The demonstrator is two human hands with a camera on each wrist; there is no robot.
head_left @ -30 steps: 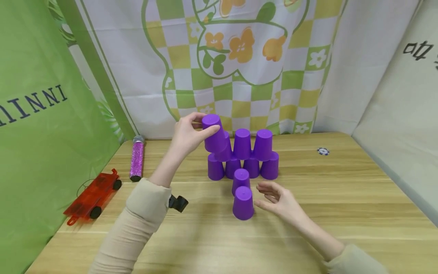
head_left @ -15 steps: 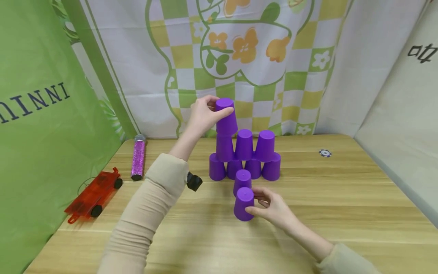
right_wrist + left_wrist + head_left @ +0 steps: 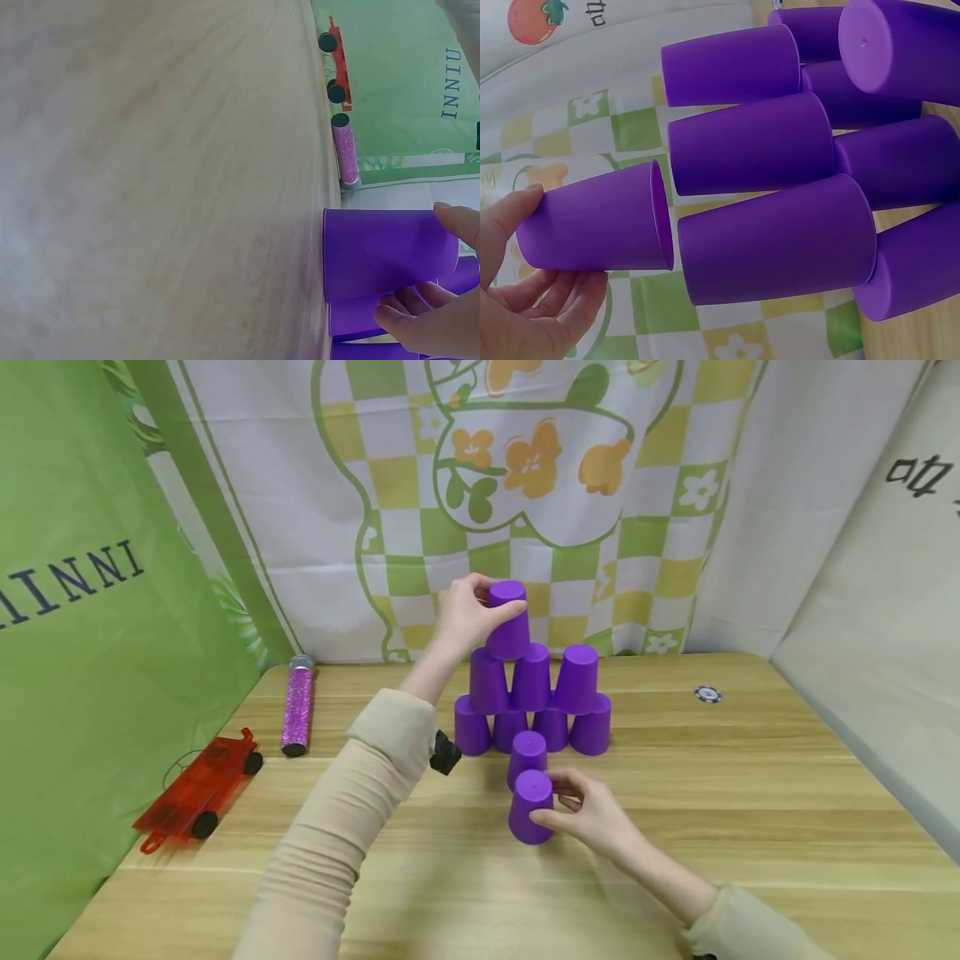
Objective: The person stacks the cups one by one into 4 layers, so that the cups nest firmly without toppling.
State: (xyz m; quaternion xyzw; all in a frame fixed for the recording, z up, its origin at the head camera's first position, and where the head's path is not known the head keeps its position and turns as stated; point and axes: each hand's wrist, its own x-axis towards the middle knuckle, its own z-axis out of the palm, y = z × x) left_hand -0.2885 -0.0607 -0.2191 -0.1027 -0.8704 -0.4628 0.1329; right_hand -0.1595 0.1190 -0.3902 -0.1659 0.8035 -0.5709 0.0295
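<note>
My left hand [image 3: 467,617] pinches an upside-down purple cup [image 3: 510,631] near its base, above the left and middle cups of a stack's second row. In the left wrist view a small gap shows between the held cup's rim [image 3: 662,215] and the cups below. That second row has three cups, among them the right one [image 3: 577,680], standing on a bottom row of several cups [image 3: 472,727]. My right hand [image 3: 592,814] grips the nearest purple cup [image 3: 529,818], which stands upside down on the table. Right behind it stands another purple cup [image 3: 528,756].
A pink glittery microphone [image 3: 297,710] lies at the table's left side, with a red toy car chassis [image 3: 198,789] nearer. A poker chip [image 3: 707,694] lies at the back right. A patterned curtain [image 3: 420,518] hangs behind the table [image 3: 750,793].
My left hand has carried its cup up and to the right, from beside the second row to over it. My right hand has closed in on the nearest cup and now grips it.
</note>
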